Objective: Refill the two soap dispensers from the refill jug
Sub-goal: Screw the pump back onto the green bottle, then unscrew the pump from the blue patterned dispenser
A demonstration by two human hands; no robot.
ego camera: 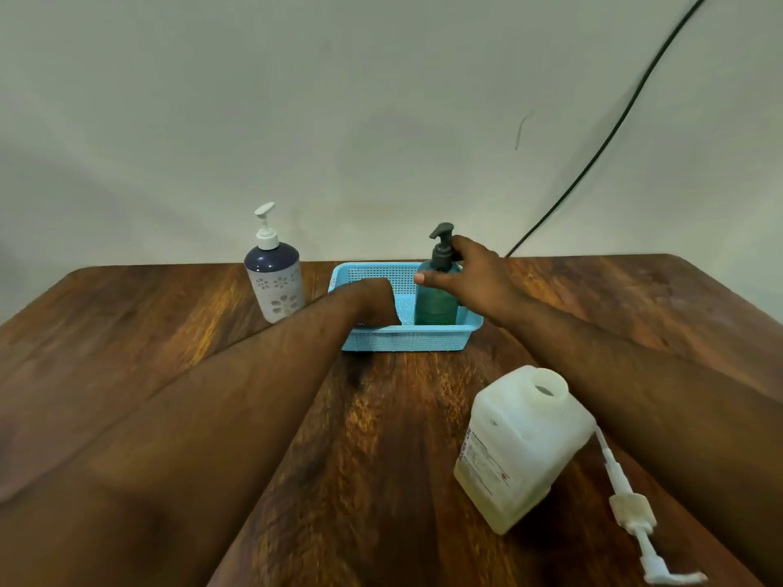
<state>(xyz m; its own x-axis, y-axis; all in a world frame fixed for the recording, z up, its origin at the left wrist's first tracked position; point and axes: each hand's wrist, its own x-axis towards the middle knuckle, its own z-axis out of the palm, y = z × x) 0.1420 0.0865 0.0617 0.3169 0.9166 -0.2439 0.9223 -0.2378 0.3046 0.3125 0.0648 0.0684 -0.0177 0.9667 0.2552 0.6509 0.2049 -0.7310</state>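
Reaching forward over a wooden table [381, 438], right hand [470, 277] at the green soap dispenser [436, 298], fingers [459, 247] curled behind the dark pump collar and thumb [423, 278] lying across the front of the bottle's shoulder, so the neck sits between thumb and fingers in a loose pinch (whether pressed firmly or only touching, cannot tell). Standing upright in the right end of a light blue basket [406, 338], that dispenser, base down among the mesh walls, dark pump head [442, 231] rising just left of the fingertips. Dipping into the basket's left half, left hand [373, 300], wrist bent over the near rim and fingers hidden below it; grip there cannot be told, nothing visible in it. Outside the basket, just beside its left end near the table's far edge, the second dispenser [275, 286]: dark blue top, white flower-patterned body, white pump in place, upright and untouched, well apart from both hands. Closer in and to the right, under the right forearm, the refill jug [521, 446]: translucent white, mouth open, pale yellowish liquid low inside, printed label on its left face, standing on the table with no hand on it. Lying flat just right of the jug, a long white pump [631, 506], tube end toward the jug's shoulder. Trailing down the pale wall behind, a black cable [610, 133].
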